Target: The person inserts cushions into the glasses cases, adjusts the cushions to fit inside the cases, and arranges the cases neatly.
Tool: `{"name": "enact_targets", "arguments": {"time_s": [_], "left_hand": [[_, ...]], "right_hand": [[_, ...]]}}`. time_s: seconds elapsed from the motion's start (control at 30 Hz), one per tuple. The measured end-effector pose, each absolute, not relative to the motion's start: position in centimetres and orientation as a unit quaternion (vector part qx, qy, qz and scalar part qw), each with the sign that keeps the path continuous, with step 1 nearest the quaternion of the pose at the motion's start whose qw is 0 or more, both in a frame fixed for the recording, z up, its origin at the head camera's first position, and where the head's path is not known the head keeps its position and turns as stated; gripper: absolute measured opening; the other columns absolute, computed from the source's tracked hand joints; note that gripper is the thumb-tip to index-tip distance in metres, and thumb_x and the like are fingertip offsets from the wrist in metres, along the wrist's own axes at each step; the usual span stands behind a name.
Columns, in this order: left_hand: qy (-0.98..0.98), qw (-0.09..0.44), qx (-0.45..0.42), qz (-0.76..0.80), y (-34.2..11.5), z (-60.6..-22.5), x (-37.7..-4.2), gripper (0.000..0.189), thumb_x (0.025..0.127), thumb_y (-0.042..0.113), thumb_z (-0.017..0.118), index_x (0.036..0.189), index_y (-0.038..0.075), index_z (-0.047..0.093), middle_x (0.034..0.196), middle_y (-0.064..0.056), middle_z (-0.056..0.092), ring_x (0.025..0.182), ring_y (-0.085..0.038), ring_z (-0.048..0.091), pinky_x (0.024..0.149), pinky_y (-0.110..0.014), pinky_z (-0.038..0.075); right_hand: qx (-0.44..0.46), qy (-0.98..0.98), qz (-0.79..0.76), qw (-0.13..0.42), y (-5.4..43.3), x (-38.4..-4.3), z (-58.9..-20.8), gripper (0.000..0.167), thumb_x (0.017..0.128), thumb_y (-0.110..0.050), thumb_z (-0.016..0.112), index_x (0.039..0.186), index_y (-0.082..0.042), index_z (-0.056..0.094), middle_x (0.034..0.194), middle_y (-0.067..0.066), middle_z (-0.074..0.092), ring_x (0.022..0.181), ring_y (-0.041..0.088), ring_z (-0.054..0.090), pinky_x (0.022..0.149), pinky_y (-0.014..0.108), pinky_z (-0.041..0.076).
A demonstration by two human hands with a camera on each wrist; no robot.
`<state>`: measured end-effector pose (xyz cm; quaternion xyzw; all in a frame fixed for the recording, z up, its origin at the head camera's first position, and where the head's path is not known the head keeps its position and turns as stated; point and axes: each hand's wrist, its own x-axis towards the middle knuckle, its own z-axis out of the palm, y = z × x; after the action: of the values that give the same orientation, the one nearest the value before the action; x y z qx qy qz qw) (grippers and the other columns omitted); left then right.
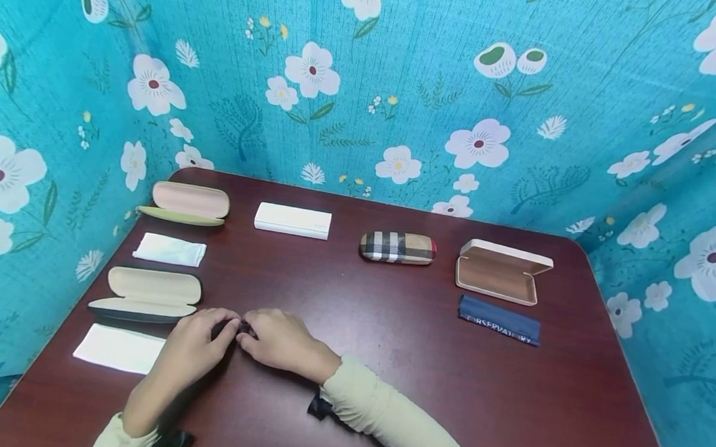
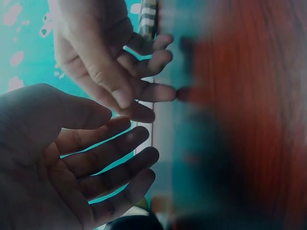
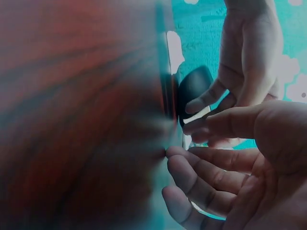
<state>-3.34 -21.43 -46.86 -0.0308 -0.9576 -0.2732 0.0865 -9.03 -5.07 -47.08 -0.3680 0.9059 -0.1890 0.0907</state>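
Observation:
Side by side, fingertips close together, my left hand [image 1: 196, 340] and right hand [image 1: 281, 341] are low over the table in the head view. A small dark patch shows between them; whether it is a thing or shadow I cannot tell. In the left wrist view, the left hand [image 2: 81, 153] has loosely extended fingers and nothing in them. The right wrist view shows the right hand [image 3: 240, 177] with lightly bent fingers, also holding nothing visible. Nearest the left hand are an opened dark glasses case [image 1: 154, 285] with a cream lining and a white cloth [image 1: 117, 348], partly behind that hand.
Farther back on the left lie a folded white cloth [image 1: 169, 249] and an opened green glasses case [image 1: 190, 200]. A white box [image 1: 293, 221] and a plaid glasses case [image 1: 398, 248] stand at the back. To the right are an opened white case [image 1: 496, 277] and a navy cloth [image 1: 499, 320].

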Motion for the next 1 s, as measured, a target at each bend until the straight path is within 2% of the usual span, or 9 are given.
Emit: {"name": "enact_targets", "arguments": {"time_s": [0.2,0.3,0.4,0.5,0.6,0.73,0.9,1.0], "left_hand": [[-0.961,0.081,-0.012,-0.264,-23.3,-46.0,-2.8,0.013,0.095,0.013,0.067,0.101,0.006,0.075,0.096,-0.012,0.076,0.092,-0.033,0.072,0.082,-0.056,0.054],[-0.963,0.068,0.004,-0.260,-24.4,-45.5,-2.2,0.015,0.096,0.016,0.065,0.102,0.006,0.075,0.098,-0.014,0.076,0.086,-0.030,0.071,0.082,-0.057,0.054],[-0.963,0.041,0.028,-0.267,-25.6,-45.0,-1.3,0.019,0.099,0.020,0.063,0.106,0.006,0.074,0.104,-0.018,0.076,0.088,-0.034,0.073,0.082,-0.058,0.054],[-0.961,0.011,0.055,-0.272,-27.0,-44.6,-0.3,0.024,0.101,0.024,0.062,0.110,0.005,0.073,0.106,-0.021,0.075,0.092,-0.040,0.074,0.080,-0.059,0.055],[-0.960,-0.008,0.078,-0.269,-28.4,-44.4,0.4,0.027,0.101,0.026,0.062,0.113,0.003,0.072,0.105,-0.023,0.075,0.087,-0.039,0.074,0.071,-0.054,0.057],[-0.962,-0.001,0.107,-0.253,-29.9,-44.5,1.3,0.030,0.100,0.025,0.063,0.114,0.000,0.071,0.101,-0.025,0.074,0.081,-0.035,0.072,0.064,-0.047,0.056],[-0.962,0.014,0.162,-0.220,-32.0,-44.6,1.9,0.036,0.100,0.025,0.061,0.116,-0.006,0.067,0.102,-0.032,0.071,0.080,-0.044,0.070,0.072,-0.059,0.052],[-0.957,0.012,0.210,-0.198,-33.5,-44.7,1.9,0.039,0.101,0.025,0.057,0.119,-0.008,0.064,0.106,-0.034,0.069,0.091,-0.049,0.067,0.078,-0.063,0.047]], "right_hand": [[-0.369,0.909,-0.170,0.095,-6.9,-8.6,-47.1,0.026,0.098,-0.035,0.063,0.078,-0.021,0.055,0.073,-0.010,0.056,0.068,0.008,0.058,0.057,0.027,0.044],[-0.365,0.914,-0.151,0.096,-7.7,-8.4,-47.0,0.026,0.098,-0.038,0.063,0.079,-0.021,0.056,0.077,-0.009,0.062,0.074,0.009,0.065,0.059,0.028,0.047],[-0.363,0.917,-0.134,0.097,-8.6,-8.1,-47.0,0.024,0.099,-0.041,0.062,0.083,-0.023,0.059,0.083,-0.008,0.067,0.081,0.010,0.070,0.061,0.030,0.050],[-0.364,0.916,-0.133,0.105,-9.5,-7.8,-46.9,0.024,0.099,-0.044,0.060,0.084,-0.025,0.059,0.084,-0.009,0.068,0.080,0.009,0.069,0.060,0.030,0.050],[-0.367,0.913,-0.137,0.118,-10.4,-7.4,-46.9,0.028,0.099,-0.044,0.060,0.080,-0.025,0.057,0.079,-0.011,0.064,0.076,0.007,0.065,0.058,0.030,0.048],[-0.366,0.910,-0.138,0.136,-11.3,-6.7,-46.9,0.031,0.100,-0.045,0.059,0.076,-0.025,0.055,0.074,-0.011,0.059,0.071,0.005,0.062,0.056,0.029,0.046],[-0.366,0.908,-0.143,0.143,-12.6,-5.7,-47.0,0.036,0.101,-0.042,0.057,0.070,-0.024,0.055,0.070,-0.010,0.060,0.064,0.005,0.057,0.053,0.030,0.045],[-0.363,0.907,-0.152,0.149,-13.6,-5.0,-47.3,0.042,0.101,-0.040,0.056,0.064,-0.023,0.052,0.063,-0.009,0.057,0.055,0.005,0.051,0.048,0.029,0.042]]}}
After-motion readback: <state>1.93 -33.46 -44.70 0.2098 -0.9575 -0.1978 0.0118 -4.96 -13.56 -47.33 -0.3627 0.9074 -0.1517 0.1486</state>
